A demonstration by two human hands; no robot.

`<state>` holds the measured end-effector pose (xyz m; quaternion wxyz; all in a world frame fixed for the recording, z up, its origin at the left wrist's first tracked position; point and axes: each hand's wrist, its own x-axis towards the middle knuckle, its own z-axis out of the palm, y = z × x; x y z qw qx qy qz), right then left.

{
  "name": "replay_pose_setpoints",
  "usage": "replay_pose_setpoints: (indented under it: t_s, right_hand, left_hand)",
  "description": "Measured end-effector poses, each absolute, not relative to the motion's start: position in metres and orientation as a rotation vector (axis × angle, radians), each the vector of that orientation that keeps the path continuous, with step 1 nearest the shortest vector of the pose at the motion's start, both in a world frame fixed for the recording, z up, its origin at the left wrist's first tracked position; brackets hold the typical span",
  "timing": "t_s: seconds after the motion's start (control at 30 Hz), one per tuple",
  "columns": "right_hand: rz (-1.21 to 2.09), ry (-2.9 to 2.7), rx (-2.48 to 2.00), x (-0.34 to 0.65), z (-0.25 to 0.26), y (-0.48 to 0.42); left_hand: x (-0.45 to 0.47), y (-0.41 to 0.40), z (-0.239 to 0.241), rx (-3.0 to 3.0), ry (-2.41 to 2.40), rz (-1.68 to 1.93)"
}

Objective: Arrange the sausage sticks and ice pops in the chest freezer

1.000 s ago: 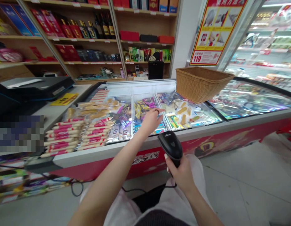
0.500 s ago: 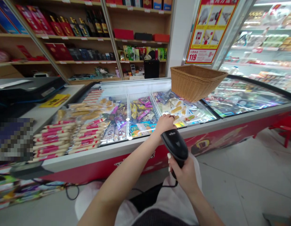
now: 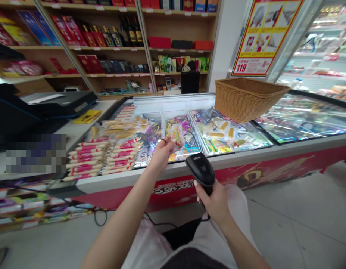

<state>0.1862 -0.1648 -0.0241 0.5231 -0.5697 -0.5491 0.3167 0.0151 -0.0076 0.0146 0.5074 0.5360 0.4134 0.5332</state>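
Note:
My left hand (image 3: 161, 152) is closed on the edge of a small clear snack packet (image 3: 177, 137) with coloured print, held up above the glass of the chest freezer (image 3: 173, 179). My right hand (image 3: 214, 203) grips the handle of a black barcode scanner (image 3: 201, 170), its head pointing forward and left, just right of the packet. Similar packets of yellow snacks (image 3: 216, 134) lie on the freezer glass at right. Rows of sausages (image 3: 87, 160) in red-and-white wrappers lie on its left end.
A wicker basket (image 3: 245, 101) stands on the freezer toward the back right. A counter (image 3: 105, 108) with a black machine and a yellow card (image 3: 87, 116) is at left. Shelves (image 3: 181, 33) of bottles and boxes line the back. The scanner's cable (image 3: 161, 223) runs low across my lap.
My left hand has moved left from the packets on the glass and lifted one of them. My right hand still holds the scanner, shifted slightly left. The view has turned a little left.

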Motion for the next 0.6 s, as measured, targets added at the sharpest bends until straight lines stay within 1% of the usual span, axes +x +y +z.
replay_pose_setpoints:
  t_s: [0.27, 0.6]
  right_hand:
    - [0.713, -1.478, -1.431, 0.171, -0.013, -0.154]
    - [0.734, -1.500, -1.437, 0.172, -0.011, -0.153]
  left_hand:
    - [0.013, -0.015, 0.009, 1.011, 0.904, 1.372]
    - [0.013, -0.014, 0.005, 0.992, 0.901, 1.385]
